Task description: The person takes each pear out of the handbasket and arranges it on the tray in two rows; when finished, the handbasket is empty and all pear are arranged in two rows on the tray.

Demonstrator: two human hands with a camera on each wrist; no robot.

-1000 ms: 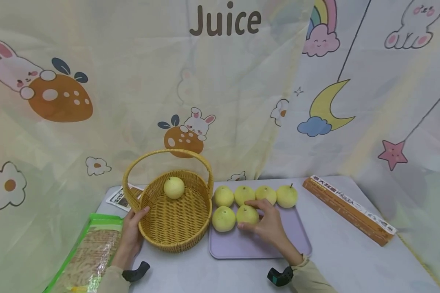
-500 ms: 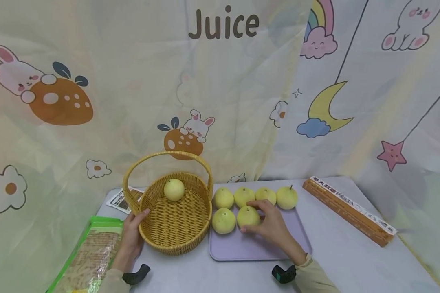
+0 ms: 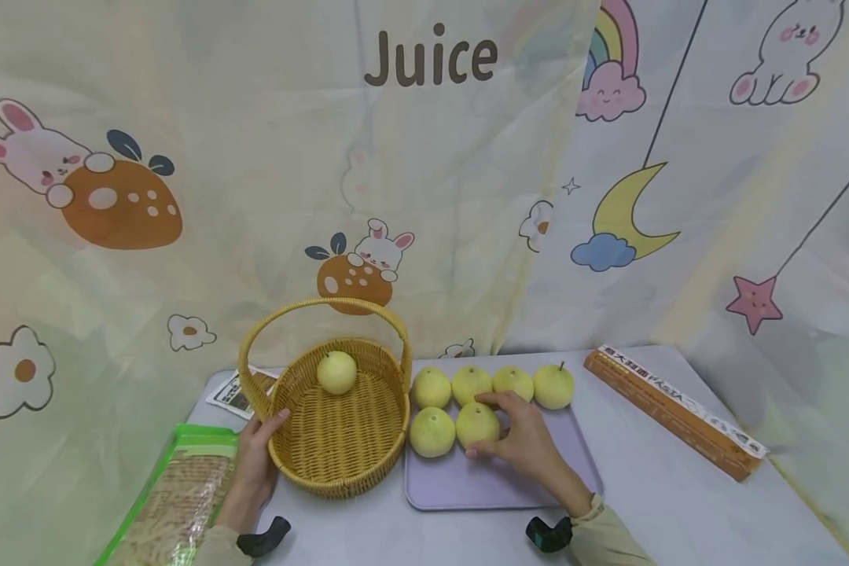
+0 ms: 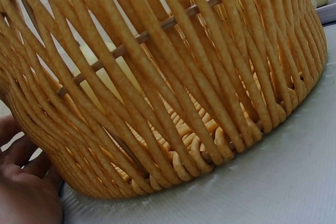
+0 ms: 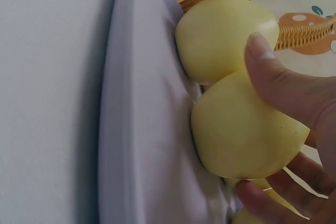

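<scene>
A woven wicker basket (image 3: 347, 440) with a tall arched handle stands on the table, one yellow-green pear (image 3: 337, 373) lying inside at its back. My left hand (image 3: 255, 460) holds the basket's left rim, thumb over the edge; in the left wrist view its fingers (image 4: 16, 150) lie against the outer weave. To the right, a lilac tray (image 3: 467, 491) bears several more pears in two rows. My right hand (image 3: 523, 440) grips the front-row pear (image 3: 477, 425) second from the left, thumb and fingers around its sides. That pear touches its neighbour (image 5: 226, 38) in the right wrist view.
A green-edged clear bag of dry food (image 3: 184, 495) lies left of the basket, with a small white-and-brown packet (image 3: 237, 393) behind. A long orange pasta box (image 3: 675, 413) lies right of the tray. A printed curtain (image 3: 431, 196) hangs behind the table.
The head view has tilted slightly up, so everything sits a little lower in it. Both hands keep their places, left at the basket rim and right around the same pear.
</scene>
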